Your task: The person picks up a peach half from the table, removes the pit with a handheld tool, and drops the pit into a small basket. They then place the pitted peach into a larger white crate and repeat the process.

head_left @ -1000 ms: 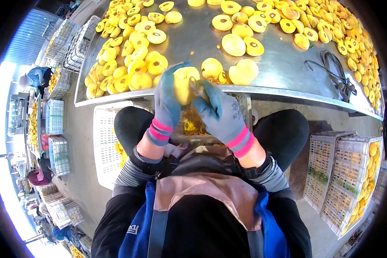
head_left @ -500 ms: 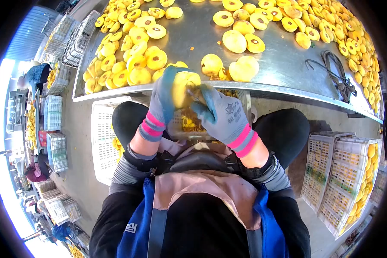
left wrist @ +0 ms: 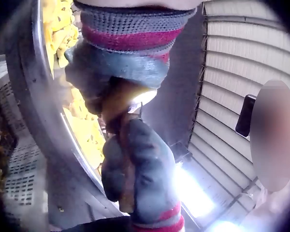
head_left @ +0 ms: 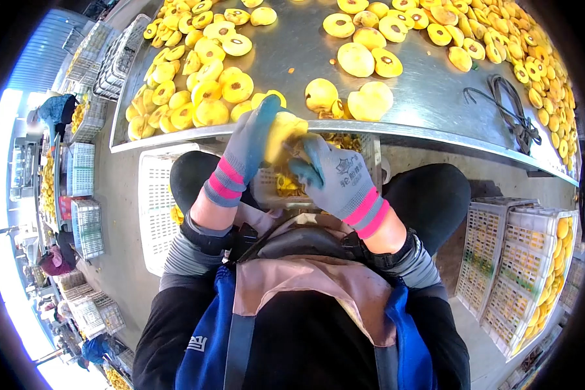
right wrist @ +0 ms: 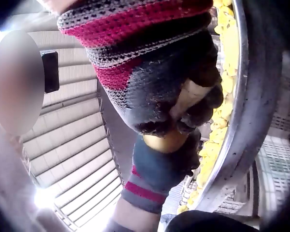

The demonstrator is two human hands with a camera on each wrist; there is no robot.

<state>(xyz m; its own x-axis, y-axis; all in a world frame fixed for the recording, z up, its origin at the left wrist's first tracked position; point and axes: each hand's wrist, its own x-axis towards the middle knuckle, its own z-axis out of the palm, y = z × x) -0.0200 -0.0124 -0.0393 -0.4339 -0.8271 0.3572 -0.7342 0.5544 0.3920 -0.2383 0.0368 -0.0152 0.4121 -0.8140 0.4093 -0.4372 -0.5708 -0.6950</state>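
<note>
Above the gap between the table edge and the lap, my gloved left hand (head_left: 250, 140) grips a yellow peach (head_left: 286, 130), its fingers round the far side. Close against the peach, my gloved right hand (head_left: 335, 169) curls round a small pitting tool; its pale handle (right wrist: 191, 99) shows between the fingers in the right wrist view. The tool's working end is at the peach, mostly hidden by fruit and fingers. In the left wrist view the peach (left wrist: 121, 99) sits in the palm, right above the tool fist.
Peach halves (head_left: 208, 88) lie in piles on the metal table (head_left: 429, 101), with a dark coiled cable (head_left: 513, 117) at the right. A white crate (head_left: 156, 214) stands by the left knee; crates of peaches (head_left: 526, 273) stand at the right. Scraps (head_left: 289, 185) lie below the hands.
Both hands have come slightly down and toward the body with the peach, which has turned in the left hand. The right hand keeps working the tool against it.
</note>
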